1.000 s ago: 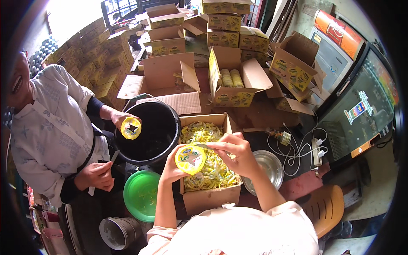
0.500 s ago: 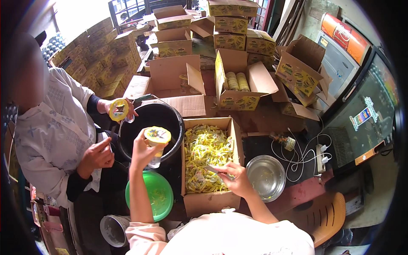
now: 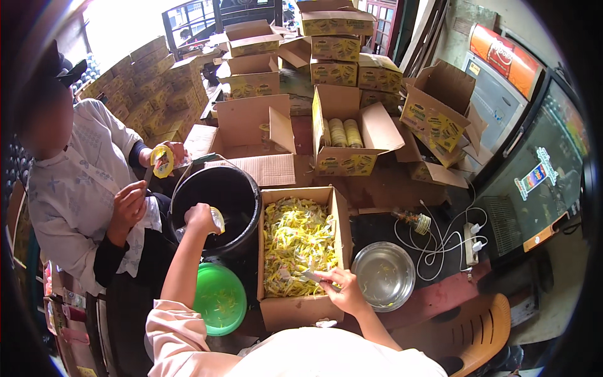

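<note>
Over the black bucket (image 3: 254,213), the fingers of the left hand (image 3: 198,218) are wrapped around a cup (image 3: 218,221), held tilted with its yellow-edged top just right of the knuckles. Below that grip, nearer the wearer, sits a green basin (image 3: 212,278). Well to the right, the right hand (image 3: 342,290) pinches a small blade (image 3: 311,276) above yellow strips (image 3: 298,232) in a carton (image 3: 304,312), a metal bowl (image 3: 386,265) just beside its knuckles. Beyond the left fingers, a co-worker's hand (image 3: 178,151) holds another cup (image 3: 162,161)
</note>
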{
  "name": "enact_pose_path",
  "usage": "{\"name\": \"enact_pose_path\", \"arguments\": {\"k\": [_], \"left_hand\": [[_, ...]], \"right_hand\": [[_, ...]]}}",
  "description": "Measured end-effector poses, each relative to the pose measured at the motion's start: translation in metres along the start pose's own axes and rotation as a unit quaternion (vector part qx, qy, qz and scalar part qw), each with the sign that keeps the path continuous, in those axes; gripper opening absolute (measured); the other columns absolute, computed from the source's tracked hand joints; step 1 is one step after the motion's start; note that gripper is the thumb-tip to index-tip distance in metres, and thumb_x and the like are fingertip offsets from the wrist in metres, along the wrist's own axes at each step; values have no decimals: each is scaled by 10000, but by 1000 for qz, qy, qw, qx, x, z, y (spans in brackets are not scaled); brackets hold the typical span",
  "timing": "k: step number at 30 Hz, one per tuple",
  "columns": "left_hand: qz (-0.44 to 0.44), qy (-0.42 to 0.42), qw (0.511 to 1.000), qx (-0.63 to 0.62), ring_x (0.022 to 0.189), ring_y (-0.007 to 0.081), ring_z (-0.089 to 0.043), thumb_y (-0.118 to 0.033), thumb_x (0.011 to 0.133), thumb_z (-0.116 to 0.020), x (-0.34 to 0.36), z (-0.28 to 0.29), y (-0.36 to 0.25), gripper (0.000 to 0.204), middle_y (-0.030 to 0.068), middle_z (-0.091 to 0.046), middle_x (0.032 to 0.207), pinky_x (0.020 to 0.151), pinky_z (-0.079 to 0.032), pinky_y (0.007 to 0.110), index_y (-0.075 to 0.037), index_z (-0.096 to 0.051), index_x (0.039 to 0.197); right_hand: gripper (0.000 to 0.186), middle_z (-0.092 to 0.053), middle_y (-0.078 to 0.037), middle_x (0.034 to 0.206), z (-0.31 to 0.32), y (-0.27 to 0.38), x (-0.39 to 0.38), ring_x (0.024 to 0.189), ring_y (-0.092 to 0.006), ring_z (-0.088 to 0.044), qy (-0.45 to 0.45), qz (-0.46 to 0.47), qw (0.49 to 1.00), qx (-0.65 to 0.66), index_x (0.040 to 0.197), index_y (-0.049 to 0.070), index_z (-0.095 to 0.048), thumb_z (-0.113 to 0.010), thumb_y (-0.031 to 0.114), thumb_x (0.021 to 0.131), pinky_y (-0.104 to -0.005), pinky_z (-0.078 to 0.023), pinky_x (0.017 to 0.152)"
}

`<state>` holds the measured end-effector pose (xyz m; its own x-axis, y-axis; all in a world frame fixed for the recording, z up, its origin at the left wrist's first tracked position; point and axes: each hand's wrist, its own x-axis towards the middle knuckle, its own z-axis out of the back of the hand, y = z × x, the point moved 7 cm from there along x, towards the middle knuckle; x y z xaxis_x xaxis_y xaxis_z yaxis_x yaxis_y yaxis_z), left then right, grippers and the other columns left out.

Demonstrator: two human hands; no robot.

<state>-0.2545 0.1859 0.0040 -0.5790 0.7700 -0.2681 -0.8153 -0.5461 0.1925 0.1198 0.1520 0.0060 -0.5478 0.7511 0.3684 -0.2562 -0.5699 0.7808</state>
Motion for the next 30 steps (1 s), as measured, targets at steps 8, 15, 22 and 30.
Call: {"name": "enact_pose_path", "arguments": {"k": [8, 15, 22, 30], "left_hand": [[-11, 8, 980, 200, 897, 156, -603, -305, 501, -802, 11, -5, -15, 496, 4, -625, 987, 687, -493, 313, -171, -633, 947], [-42, -121, 982, 137, 895, 177, -602, -215, 588, -741, -9, 52, -26, 365, 35, -616, 972, 689, -481, 303, -135, -620, 923], [-146, -164, 961, 167, 828, 226, -609, -314, 422, -822, 9, 29, -35, 635, 79, -602, 894, 685, -475, 331, -62, -541, 932], [-107, -46, 982, 149, 871, 218, -613, -424, 527, -764, 7, -9, -46, 748, 88, -608, 987, 740, -475, 325, -60, -412, 1077]], "right_hand": [[336, -576, -55, 706, 6, -8, -20, 639, -180, -555, 7, -33, 999, -35, 1019, 112, -601, -617, 23, 696, -296, -388, 616], [315, -570, -49, 691, 29, -4, -50, 619, -173, -551, -87, -65, 991, -76, 975, 97, -611, -617, -13, 680, -285, -403, 631], [316, -557, -39, 668, 48, -6, -87, 600, -155, -541, -126, -108, 985, -50, 980, 92, -614, -614, -13, 681, -284, -412, 617], [308, -543, -57, 666, 87, -22, -90, 613, -168, -539, -132, -125, 982, -57, 983, 70, -612, -602, -21, 690, -290, -425, 635]]}}
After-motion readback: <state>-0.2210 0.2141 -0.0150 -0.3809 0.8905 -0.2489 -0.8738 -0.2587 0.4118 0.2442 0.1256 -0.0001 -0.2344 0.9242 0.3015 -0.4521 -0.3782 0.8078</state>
